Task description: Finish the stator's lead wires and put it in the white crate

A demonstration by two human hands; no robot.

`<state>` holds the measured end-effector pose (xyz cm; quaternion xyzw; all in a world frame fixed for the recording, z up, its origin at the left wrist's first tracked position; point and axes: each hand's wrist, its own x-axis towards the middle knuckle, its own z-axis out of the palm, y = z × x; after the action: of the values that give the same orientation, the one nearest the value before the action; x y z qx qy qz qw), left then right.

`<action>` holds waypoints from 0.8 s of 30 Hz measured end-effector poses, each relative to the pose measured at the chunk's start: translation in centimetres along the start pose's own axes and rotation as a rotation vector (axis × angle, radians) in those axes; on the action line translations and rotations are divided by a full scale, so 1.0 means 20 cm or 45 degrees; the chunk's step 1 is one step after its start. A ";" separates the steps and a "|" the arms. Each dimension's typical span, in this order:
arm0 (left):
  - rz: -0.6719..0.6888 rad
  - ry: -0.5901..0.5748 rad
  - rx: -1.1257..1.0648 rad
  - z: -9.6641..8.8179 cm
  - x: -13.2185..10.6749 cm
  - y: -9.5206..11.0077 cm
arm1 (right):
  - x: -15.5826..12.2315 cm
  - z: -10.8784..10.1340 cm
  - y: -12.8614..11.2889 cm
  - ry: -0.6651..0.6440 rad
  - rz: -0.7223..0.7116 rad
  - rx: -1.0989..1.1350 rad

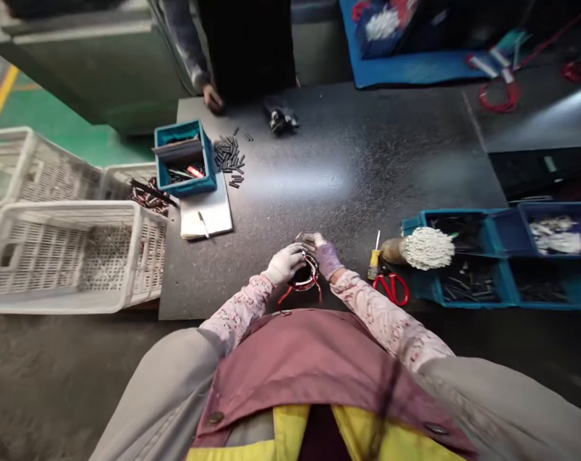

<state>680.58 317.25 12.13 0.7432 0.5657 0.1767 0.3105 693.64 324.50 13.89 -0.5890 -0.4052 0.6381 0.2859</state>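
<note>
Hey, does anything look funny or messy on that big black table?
Yes, a little. Small dark metal pieces lie in a loose, messy heap on the black table, outside the blue bin. Also, the left hand wears a white glove, but the right hand has a purple-looking one.

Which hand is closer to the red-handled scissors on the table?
The right hand is nearer: it sits a short way left of the red-handled scissors, not touching them. The left hand is farther left, beyond the right hand.

Left hand and right hand are hiding most of the wire ring; the top edge is cutting off the co-worker at 12 o'clock.
</note>
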 end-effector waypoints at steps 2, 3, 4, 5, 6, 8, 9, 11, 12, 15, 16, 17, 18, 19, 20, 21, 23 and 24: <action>-0.104 0.050 0.038 -0.05 -0.07 0.01 | -0.07 -0.13 -0.02 0.081 -0.020 0.030; -0.116 0.022 0.051 -0.08 -0.11 0.03 | -0.11 -0.21 -0.01 0.129 -0.015 0.054; -0.108 -0.040 0.059 -0.10 -0.15 0.05 | -0.15 -0.29 0.01 0.168 0.005 0.080; -0.087 -0.136 0.065 -0.12 -0.18 0.08 | -0.17 -0.36 0.03 0.178 0.045 0.099; -0.083 -0.232 0.074 -0.14 -0.20 0.10 | -0.20 -0.42 0.06 0.184 0.118 0.108; -0.137 -0.384 0.113 -0.17 -0.20 0.13 | -0.24 -0.48 0.13 0.170 0.245 0.112; -0.179 -0.434 0.140 -0.17 -0.19 0.15 | -0.27 -0.49 0.16 0.161 0.282 0.112; -0.238 -0.497 0.201 -0.17 -0.15 0.17 | -0.35 -0.47 0.20 0.148 0.297 0.119; -0.257 -0.506 0.230 -0.17 -0.13 0.18 | -0.38 -0.46 0.21 0.146 0.299 0.121; -0.293 -0.459 0.197 -0.16 -0.07 0.16 | -0.45 -0.41 0.24 0.152 0.309 0.112; -0.312 -0.408 0.115 -0.16 -0.06 0.14 | -0.46 -0.41 0.25 0.146 0.312 0.111; -0.345 -0.326 0.001 -0.17 -0.05 0.12 | -0.47 -0.42 0.26 0.135 0.311 0.110; -0.387 -0.223 -0.135 -0.18 -0.05 0.11 | -0.47 -0.43 0.27 0.121 0.302 0.105; -0.431 -0.112 -0.284 -0.19 -0.05 0.10 | -0.48 -0.44 0.28 0.103 0.272 0.078; -0.464 -0.020 -0.440 -0.21 -0.06 0.10 | -0.48 -0.46 0.28 0.081 0.225 0.033; -0.482 0.027 -0.597 -0.22 -0.06 0.12 | -0.49 -0.48 0.28 0.062 0.160 -0.025; -0.457 -0.034 -0.891 -0.24 -0.07 0.18 | -0.52 -0.50 0.27 0.050 -0.004 -0.141; -0.429 -0.120 -1.004 -0.24 -0.07 0.23 | -0.53 -0.51 0.26 0.053 -0.080 -0.176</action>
<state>680.62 316.47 18.79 0.4721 0.5535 0.2922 0.6208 705.68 314.74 15.31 -0.6075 -0.4606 0.5870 0.2726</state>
